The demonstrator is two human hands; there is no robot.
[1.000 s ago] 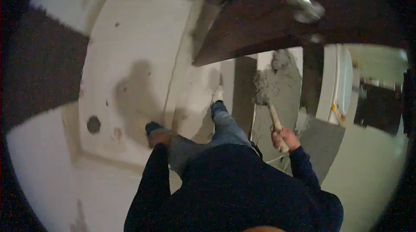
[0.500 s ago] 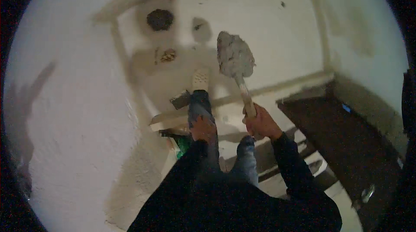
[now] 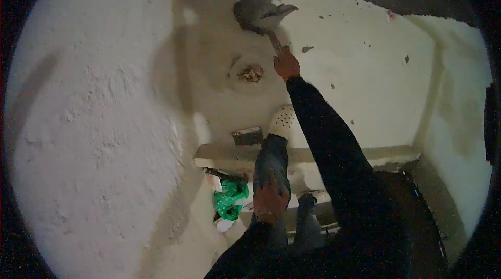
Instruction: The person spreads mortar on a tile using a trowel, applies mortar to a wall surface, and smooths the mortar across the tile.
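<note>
That trowel (image 3: 275, 43), blade hidden by grey mortar (image 3: 255, 12), is out over the pale floor (image 3: 365, 91), wrapped in the right hand (image 3: 287, 64); a careless tilt could spill clumps. With the left hand (image 3: 272, 202) spread on the leg (image 3: 271, 158), overreaching might upset balance.

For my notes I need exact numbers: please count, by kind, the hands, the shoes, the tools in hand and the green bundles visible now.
Hands: 2 (left hand, right hand)
Shoes: 2 (front shoe, back shoe)
Held tool: 1
Green bundle: 1
Total: 6
</note>
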